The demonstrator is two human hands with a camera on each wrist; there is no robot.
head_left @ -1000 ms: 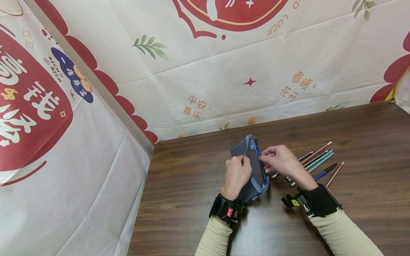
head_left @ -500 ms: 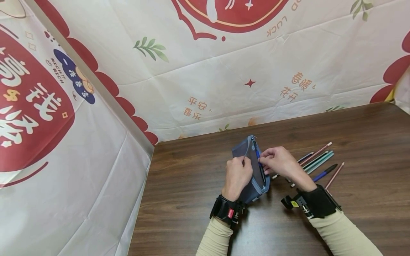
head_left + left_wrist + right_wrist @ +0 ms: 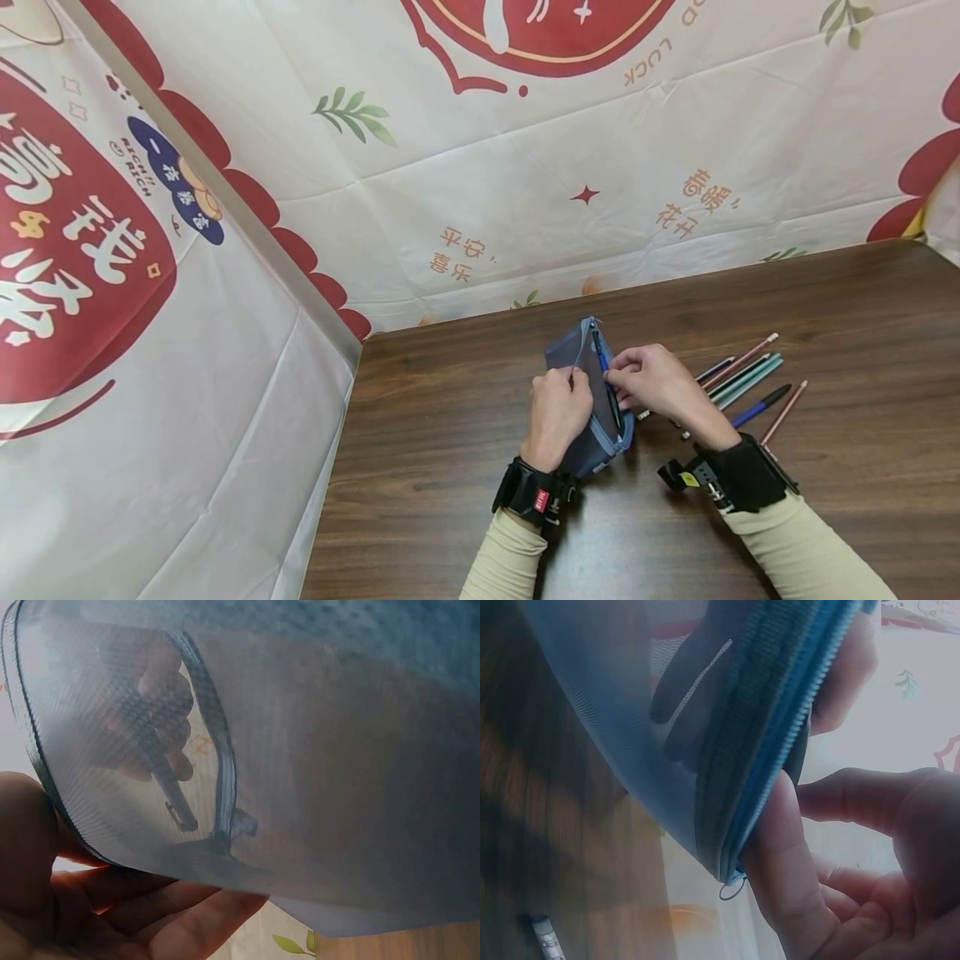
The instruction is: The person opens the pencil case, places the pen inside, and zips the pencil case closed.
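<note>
A blue mesh pencil case [image 3: 588, 454] stands tilted on the table with its zipped mouth facing right. My left hand [image 3: 557, 412] pinches the near rim of that mouth; in the left wrist view, its fingers [image 3: 187, 919] lie beneath the mesh. Along the opening lies a blue-and-black pen [image 3: 603, 360], pinched by my right hand [image 3: 652, 379]. Through the mesh in the left wrist view, the pen's clip end [image 3: 176, 802] shows inside the case below the right fingers. Close up, the right thumb and a finger meet at the zipper [image 3: 799, 712], which hides part of the pen.
Right of the case lies a loose bunch of pencils, among them teal pencils [image 3: 750, 379] and a pink one [image 3: 753, 347]. Another blue pen with a black cap [image 3: 759, 406] and a single pink pencil [image 3: 786, 410] lie beside them. A printed cloth [image 3: 420, 200] hangs behind the table.
Both hands keep almost the same places on the case and pen. The pen sits slightly lower along the opening than a second ago.
</note>
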